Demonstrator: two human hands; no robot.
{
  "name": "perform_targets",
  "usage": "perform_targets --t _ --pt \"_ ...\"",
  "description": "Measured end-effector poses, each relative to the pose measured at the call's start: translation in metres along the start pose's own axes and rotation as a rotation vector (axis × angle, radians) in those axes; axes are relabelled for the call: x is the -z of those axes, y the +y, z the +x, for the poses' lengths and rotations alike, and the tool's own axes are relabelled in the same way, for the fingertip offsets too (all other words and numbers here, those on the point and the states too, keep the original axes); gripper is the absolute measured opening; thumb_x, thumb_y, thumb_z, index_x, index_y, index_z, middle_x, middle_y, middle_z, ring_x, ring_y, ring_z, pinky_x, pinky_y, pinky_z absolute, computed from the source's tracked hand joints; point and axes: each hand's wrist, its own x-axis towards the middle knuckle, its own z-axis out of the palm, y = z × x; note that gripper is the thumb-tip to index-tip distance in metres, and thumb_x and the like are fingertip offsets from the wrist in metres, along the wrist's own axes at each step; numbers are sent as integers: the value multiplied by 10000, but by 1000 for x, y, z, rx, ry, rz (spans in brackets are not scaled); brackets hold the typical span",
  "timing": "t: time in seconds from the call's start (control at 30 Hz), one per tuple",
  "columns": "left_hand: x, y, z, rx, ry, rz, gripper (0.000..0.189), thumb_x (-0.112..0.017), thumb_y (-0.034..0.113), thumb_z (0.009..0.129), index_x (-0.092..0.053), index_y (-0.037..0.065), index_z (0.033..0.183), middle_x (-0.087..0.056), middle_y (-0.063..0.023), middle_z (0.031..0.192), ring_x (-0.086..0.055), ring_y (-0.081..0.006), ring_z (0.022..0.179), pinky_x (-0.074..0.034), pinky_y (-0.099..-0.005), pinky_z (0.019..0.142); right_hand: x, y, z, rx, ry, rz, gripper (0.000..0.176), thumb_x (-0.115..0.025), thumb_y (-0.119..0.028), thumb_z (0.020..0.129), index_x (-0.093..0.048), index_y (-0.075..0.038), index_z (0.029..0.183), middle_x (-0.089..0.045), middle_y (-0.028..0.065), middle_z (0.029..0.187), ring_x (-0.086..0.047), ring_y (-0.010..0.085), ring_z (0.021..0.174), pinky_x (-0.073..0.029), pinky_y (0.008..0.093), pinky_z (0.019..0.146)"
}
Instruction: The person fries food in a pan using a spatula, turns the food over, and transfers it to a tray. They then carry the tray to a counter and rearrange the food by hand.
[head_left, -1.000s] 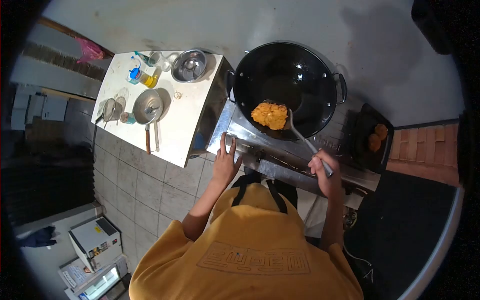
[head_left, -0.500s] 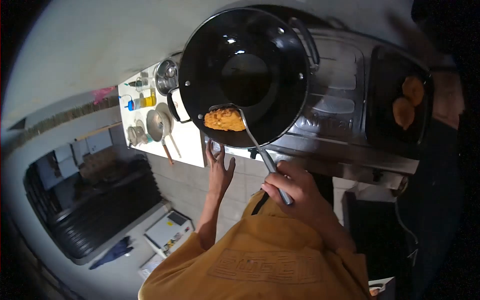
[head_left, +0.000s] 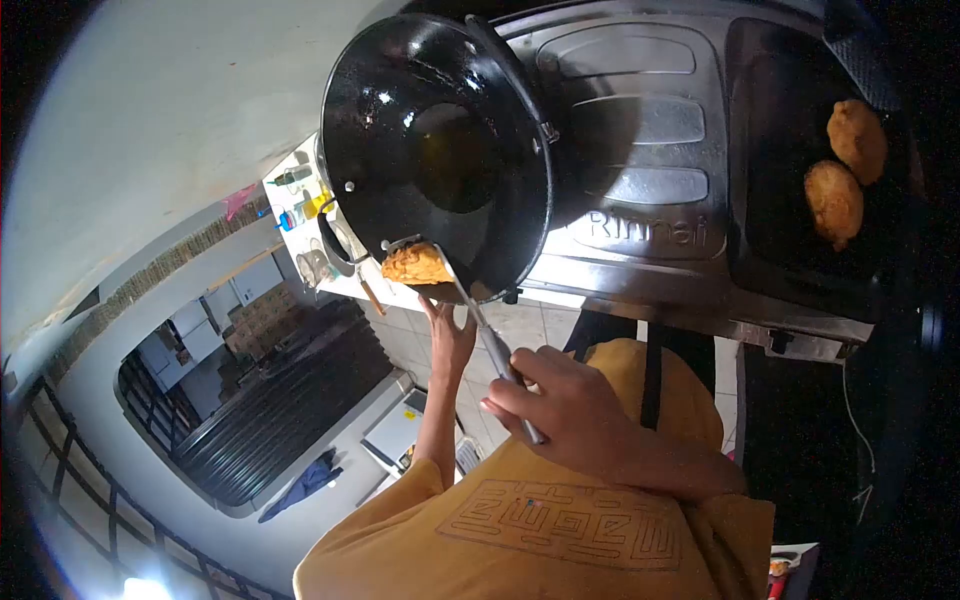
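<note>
In my right hand [head_left: 565, 395], closed round its grey handle, is a metal turner [head_left: 470, 300] that reaches over the near rim of the black wok [head_left: 520, 200]. Its head sits behind a golden-brown fried piece of food [head_left: 418, 264] at the wok's near-left edge. A small dark pool of oil [head_left: 455, 160] lies in the wok's bottom. My left hand [head_left: 452, 338] is below the near rim, at the stove's front, thumb and a finger stretched apart; the rim hides some fingertips. Nothing shows in that hand.
On the right burner side, a dark pan [head_left: 775, 170] holds two fried pieces [head_left: 834, 203]. The steel stove top [head_left: 640, 240] lies between. Left of the wok, a white table [head_left: 300, 230] carries bottles and utensils. A white appliance [head_left: 395, 435] stands on the floor side.
The camera view has swung right, so the wok appears further left and the dark pan shows more fully. The turner and the fried piece remain at the wok's near edge.
</note>
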Motion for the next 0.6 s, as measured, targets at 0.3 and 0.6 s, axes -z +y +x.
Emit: perform_targets --t 0.3,0.6 --pt "-8 -23 7 -200 58 91 438 -686 99 870 -592 8 1287 -151 -243 1565 -457 -426 1322 -417 -487 1078 14 -1 35 -129 26 78 153 -675 -98 884 -638 -36 1018 -576 97 777 -596 221 659 -476 385 603" --pt "-12 -21 3 -198 159 -98 644 -672 64 863 -420 6 1452 -64 -237 1582 -602 -379 1140 -518 -433 954 21 -21 53 -600 309 313 387 -598 -390 994 -680 -12 990 -572 -6 643 -489 50 550 -376 219 504"
